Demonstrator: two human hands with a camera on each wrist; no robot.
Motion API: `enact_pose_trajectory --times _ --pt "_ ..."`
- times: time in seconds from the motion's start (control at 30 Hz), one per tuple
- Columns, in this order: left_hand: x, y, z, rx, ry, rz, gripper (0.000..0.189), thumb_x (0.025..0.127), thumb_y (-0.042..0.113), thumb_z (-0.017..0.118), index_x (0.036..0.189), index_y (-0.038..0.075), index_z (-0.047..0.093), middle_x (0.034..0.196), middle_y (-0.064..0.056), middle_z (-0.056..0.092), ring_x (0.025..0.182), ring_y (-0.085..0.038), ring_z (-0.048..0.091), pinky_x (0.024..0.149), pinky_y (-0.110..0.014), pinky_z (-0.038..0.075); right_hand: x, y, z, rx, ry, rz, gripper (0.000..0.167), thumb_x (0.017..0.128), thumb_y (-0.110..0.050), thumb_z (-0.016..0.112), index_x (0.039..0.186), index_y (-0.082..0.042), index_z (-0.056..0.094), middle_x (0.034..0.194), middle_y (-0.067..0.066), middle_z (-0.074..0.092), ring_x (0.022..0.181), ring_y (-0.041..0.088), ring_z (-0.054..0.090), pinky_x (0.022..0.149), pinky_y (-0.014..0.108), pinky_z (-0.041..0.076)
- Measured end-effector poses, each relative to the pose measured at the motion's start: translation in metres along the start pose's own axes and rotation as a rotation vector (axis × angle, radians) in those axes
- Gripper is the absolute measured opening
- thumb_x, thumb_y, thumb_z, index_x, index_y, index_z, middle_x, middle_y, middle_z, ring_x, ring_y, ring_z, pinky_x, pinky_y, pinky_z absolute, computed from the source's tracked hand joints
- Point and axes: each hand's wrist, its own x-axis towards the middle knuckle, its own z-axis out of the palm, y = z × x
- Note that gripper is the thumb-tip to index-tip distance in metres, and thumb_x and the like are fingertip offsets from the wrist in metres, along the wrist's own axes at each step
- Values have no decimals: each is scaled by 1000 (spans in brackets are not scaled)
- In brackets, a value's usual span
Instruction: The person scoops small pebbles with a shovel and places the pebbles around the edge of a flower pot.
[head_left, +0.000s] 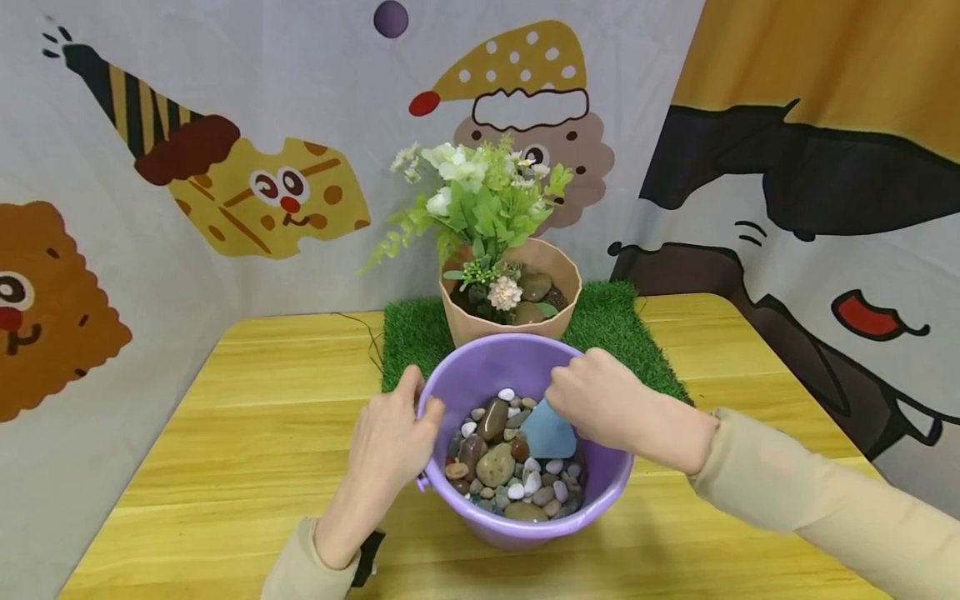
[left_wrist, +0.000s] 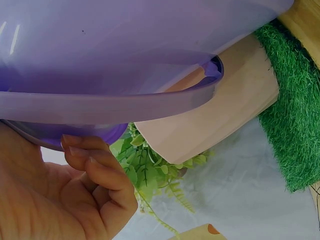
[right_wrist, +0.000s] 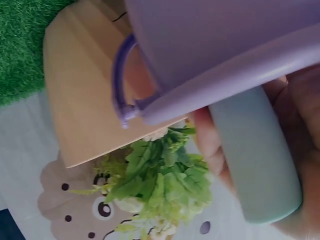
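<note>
A purple bucket (head_left: 472, 375) stands on the table, tilted a little, with its inside facing the head camera. Many wet-looking stones (head_left: 496, 465) lie in it, brown, grey and white. My left hand (head_left: 390, 437) grips the bucket's left rim, thumb over the edge; the bucket's handle (left_wrist: 110, 108) hangs along the outside. Over the right rim, my right hand (head_left: 600, 396) grips the handle of a small blue shovel (head_left: 550, 435). Its blade points down among the stones, while the pale handle (right_wrist: 255, 155) shows inside my curled fingers.
Right behind the bucket, a peach flowerpot (head_left: 510, 325) holds white flowers with green leaves (head_left: 487, 200) and several large stones. It stands on a green turf mat (head_left: 622, 333). A cartoon-printed cloth (head_left: 300, 67) hangs behind the wooden table (head_left: 247, 450).
</note>
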Motion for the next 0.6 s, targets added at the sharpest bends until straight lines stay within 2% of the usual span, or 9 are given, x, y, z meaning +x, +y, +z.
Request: enact_pose_trajectory --times 0.37,0.6 --pt "0 0 -1 2 -2 -8 10 88 20 51 86 11 49 59 -4 53 42 -13 46 38 -24 37 3 10 4 34 -56 -72 27 63 -16 77 53 -19 53 54 -4 53 42 10 37 40 23 32" --pt "0 0 0 -5 -16 -17 11 89 22 52 87 11 49 59 -4 53 41 -13 46 36 -23 37 6 15 6 145 -129 -57 35 60 -21 80 53 -21 46 53 -6 48 44 9 38 41 23 33"
